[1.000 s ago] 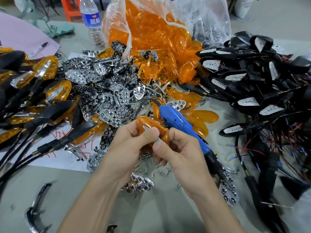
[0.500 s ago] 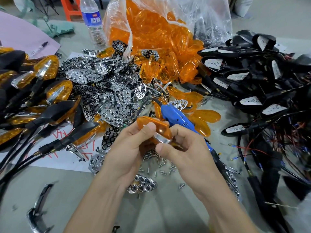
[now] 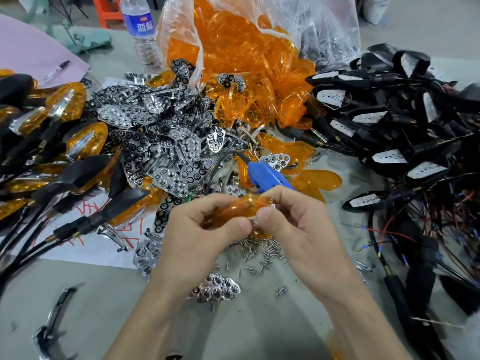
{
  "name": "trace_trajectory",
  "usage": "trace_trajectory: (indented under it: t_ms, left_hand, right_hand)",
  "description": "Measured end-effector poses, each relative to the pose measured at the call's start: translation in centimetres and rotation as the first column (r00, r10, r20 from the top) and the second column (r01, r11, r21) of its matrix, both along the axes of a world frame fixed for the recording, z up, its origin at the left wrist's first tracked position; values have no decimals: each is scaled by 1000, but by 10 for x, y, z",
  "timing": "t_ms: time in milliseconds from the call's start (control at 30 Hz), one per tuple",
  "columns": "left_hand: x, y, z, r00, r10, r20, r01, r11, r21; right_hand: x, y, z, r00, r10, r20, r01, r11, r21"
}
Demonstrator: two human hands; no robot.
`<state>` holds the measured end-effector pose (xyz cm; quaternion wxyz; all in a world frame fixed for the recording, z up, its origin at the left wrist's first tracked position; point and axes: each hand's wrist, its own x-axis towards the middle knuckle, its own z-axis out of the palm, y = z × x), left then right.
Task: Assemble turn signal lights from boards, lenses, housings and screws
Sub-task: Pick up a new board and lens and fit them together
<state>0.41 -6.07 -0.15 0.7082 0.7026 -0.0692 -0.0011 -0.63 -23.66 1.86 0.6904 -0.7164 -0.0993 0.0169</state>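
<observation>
Both my hands hold one orange lens [image 3: 240, 207] with a chrome strip along its near edge, above a scatter of small screws [image 3: 262, 249]. My left hand [image 3: 200, 231] grips its left half, thumb on the near edge. My right hand [image 3: 296, 224] pinches its right end, thumb beside the left thumb. A blue electric screwdriver [image 3: 267, 175] lies on the table just behind my hands. Chrome reflector plates [image 3: 166, 141] are heaped in the middle; one reflector [image 3: 217, 287] lies under my left wrist. Black housings with white boards [image 3: 389, 118] pile up at right.
A clear bag of orange lenses [image 3: 249, 48] stands at the back centre, a water bottle [image 3: 141, 29] left of it. Finished orange-and-black lights [image 3: 65, 141] with cables fill the left side. Loose wires [image 3: 405, 237] spread at right. A chrome trim piece [image 3: 54, 326] lies near the front left.
My hands have turned the orange lens flatter and shifted it slightly, both thumbs now meeting on its near chrome edge. The screwdriver has not moved.
</observation>
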Motion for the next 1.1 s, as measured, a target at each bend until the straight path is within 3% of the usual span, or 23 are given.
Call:
trace_trajectory:
  t_ms: [67, 133, 200, 300, 400, 533, 667, 733, 800, 833, 867, 900, 967, 1033, 1100]
  left_hand:
    - [3, 3, 2, 996, -66, 67, 46, 964, 260]
    - [6, -5, 2, 996, -43, 81, 13, 940, 341]
    - [6, -20, 0, 997, 38, 64, -55, 954, 295]
    - [2, -31, -8, 982, 186, -42, -180, 978, 107]
    - [-6, -32, -12, 960, 268, -82, -266, 963, 34]
    - [-13, -45, -12, 940, 337, -45, -338, 941, -1]
    - [-16, -53, -14, 922, 337, -192, -367, 918, -151]
    - [-18, -53, -14, 919, 356, -169, -370, 927, -57]
    - [-17, -49, -11, 899, 437, 20, -420, 849, 320]
    - [-17, -44, -10, 871, 477, 115, -476, 763, 438]
    - [-16, -38, -10, 840, 519, 157, -528, 717, 455]
    - [-15, -32, -10, 821, 546, 164, -559, 712, 426]
    - [-7, -22, -9, 879, 472, 71, -474, 846, 244]
    - [2, -25, 0, 973, 205, -107, -213, 974, -78]
    - [6, -36, 8, 990, -2, -143, -19, 989, -146]
  right_hand:
    - [-1, -6, 0, 1000, 11, 20, -10, 997, -74]
    - [3, -8, 1, 998, -33, -51, 32, 999, -13]
    - [9, -9, -1, 980, -65, -186, 86, 991, 105]
    - [11, 0, -5, 953, -16, -303, 102, 957, 272]
    - [4, 15, -11, 916, -11, -401, 227, 839, 495]
    - [4, 19, -12, 893, -15, -449, 285, 793, 539]
    - [0, 28, -14, 885, 60, -462, 258, 764, 592]
    - [-2, 30, -17, 882, 30, -470, 301, 733, 610]
    - [0, 28, -15, 895, -17, -445, 302, 759, 577]
    - [2, 27, -15, 907, -53, -418, 292, 794, 533]
    - [5, 26, -15, 916, -97, -389, 289, 834, 471]
    - [7, 26, -16, 923, -145, -357, 291, 869, 400]
    - [9, 25, -17, 939, -208, -274, 276, 932, 235]
    - [9, 25, -17, 968, -172, -181, 190, 978, 90]
    - [6, 27, -17, 981, -137, -139, 142, 990, 26]
